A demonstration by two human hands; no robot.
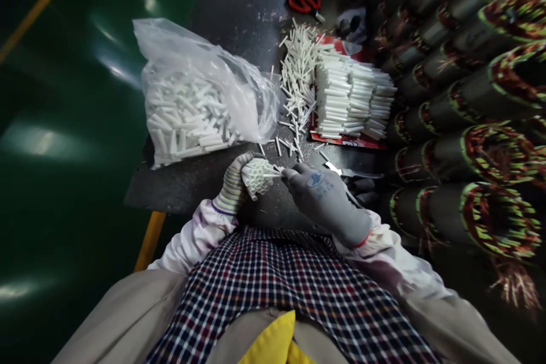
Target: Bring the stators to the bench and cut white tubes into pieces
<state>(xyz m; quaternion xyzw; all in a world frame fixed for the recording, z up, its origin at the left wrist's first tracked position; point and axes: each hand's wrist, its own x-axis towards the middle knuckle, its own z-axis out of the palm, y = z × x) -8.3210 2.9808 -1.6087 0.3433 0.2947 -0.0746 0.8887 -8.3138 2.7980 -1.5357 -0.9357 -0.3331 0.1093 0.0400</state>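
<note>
A bundle of white tubes [257, 177] is gripped in my left hand [237, 177], which wears a striped knit glove; the open tube ends face right. My right hand [313, 190], in a grey coated glove, pinches thin white sticks [275, 173] whose tips reach the bundle's face. Whether a tip is inside a tube I cannot tell. Just beyond my hands lies a loose pile of thin white sticks [298, 74]. To its right, longer white tubes [354, 96] are stacked in neat rows on a red sheet [371, 143].
A clear plastic bag [196, 51] full of white tubes lies on the dark table [239, 5] at left. Red-handled scissors [305, 1] lie at the back. Near my right hand is a metal tool [354, 173]. Rows of stators with copper windings [499, 219] line the right side.
</note>
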